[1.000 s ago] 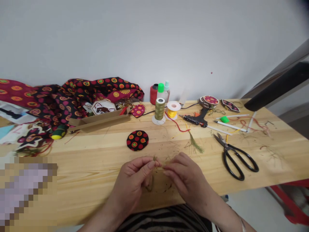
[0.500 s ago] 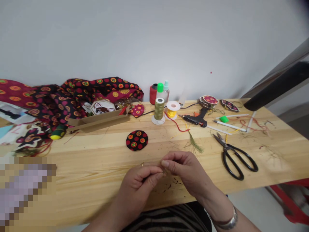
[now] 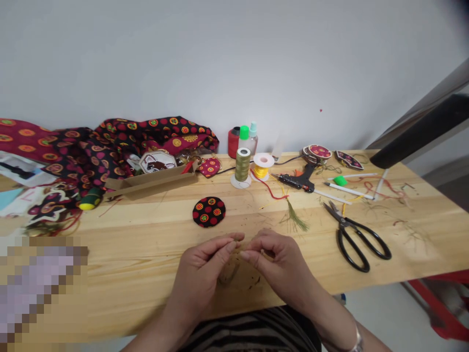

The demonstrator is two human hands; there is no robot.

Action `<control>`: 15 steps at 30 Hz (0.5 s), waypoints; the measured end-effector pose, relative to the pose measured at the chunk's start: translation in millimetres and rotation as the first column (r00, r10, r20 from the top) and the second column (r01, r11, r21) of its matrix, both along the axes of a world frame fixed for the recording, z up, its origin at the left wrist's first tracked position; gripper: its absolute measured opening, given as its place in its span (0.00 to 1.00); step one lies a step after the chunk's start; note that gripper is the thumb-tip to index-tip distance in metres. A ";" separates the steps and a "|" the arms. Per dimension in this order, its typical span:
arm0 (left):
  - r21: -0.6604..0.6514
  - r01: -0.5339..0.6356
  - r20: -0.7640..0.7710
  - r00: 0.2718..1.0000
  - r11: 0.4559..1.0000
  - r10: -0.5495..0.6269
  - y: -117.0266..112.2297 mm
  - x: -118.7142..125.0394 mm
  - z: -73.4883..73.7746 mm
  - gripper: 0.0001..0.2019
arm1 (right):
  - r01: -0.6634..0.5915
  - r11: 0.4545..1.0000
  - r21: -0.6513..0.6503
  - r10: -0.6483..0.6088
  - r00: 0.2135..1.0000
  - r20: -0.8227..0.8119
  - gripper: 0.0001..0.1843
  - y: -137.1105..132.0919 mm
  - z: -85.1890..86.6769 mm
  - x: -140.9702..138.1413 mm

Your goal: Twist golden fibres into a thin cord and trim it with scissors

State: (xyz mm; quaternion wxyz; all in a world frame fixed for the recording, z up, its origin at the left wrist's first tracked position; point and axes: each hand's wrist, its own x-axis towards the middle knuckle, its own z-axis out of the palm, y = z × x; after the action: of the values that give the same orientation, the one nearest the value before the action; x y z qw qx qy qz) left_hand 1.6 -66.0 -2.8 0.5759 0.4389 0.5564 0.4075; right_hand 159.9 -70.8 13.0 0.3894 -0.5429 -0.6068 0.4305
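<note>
My left hand (image 3: 205,269) and my right hand (image 3: 280,259) are close together above the front of the table, both with thumb and forefinger pinched. Between them is a thin olive thread (image 3: 230,275), faint and partly hidden by the fingers, with a slack loop hanging under the left fingertips. Just beyond the hands, a round patch of patterned black fabric (image 3: 209,211) lies flat. Black-handled scissors (image 3: 348,230) rest to the right, blades partly apart. A green tassel (image 3: 294,215) with a red cord lies between the right hand and the glue gun (image 3: 296,182).
Behind the hands stand a spool of olive thread (image 3: 242,165), a yellow cord spool (image 3: 262,168) and bottles (image 3: 252,139). At left are a cardboard tray (image 3: 154,184) and bunched patterned fabric (image 3: 110,142). A black cylinder (image 3: 421,129) juts in at right.
My hands have moved slightly apart, the left one up and leftward. The left fingertips have come away from the right ones, and a slack loop of thread now shows below.
</note>
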 end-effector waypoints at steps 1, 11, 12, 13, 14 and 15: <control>-0.010 0.001 0.004 1.000 1.000 -0.001 0.1 0.8 0.3 0.07 | -0.018 1.000 0.015 0.017 0.999 0.031 0.07 -1.1 -0.2 -1.2; -0.002 0.053 -0.013 0.999 0.999 -0.053 -3.0 0.2 -3.2 0.07 | -0.095 0.992 -0.079 0.101 0.992 0.076 0.08 -0.5 -1.6 -4.7; 0.000 0.056 -0.016 0.998 0.998 -0.056 -3.0 -0.1 -3.6 0.07 | -0.094 0.992 -0.088 0.101 0.992 0.072 0.08 -0.5 -1.7 -4.7; 0.000 0.057 -0.018 0.998 0.998 -0.057 -2.8 -0.4 -3.8 0.07 | -0.093 0.991 -0.094 0.100 0.992 0.071 0.08 -0.4 -1.8 -4.8; -0.002 0.057 -0.019 0.998 0.998 -0.057 -2.7 -0.5 -3.9 0.07 | -0.094 0.991 -0.098 0.101 0.992 0.070 0.08 -0.4 -1.9 -4.9; -0.005 0.058 -0.018 0.998 0.998 -0.058 -2.6 -0.5 -4.0 0.07 | -0.095 0.990 -0.103 0.102 0.992 0.070 0.08 -0.3 -2.1 -4.9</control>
State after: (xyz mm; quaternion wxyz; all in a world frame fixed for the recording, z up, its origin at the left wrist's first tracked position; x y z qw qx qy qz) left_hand 1.1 -68.7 -6.7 0.5835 0.4573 0.5497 0.3851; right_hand 155.0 -71.1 10.9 0.3172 -0.5468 -0.6247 0.4584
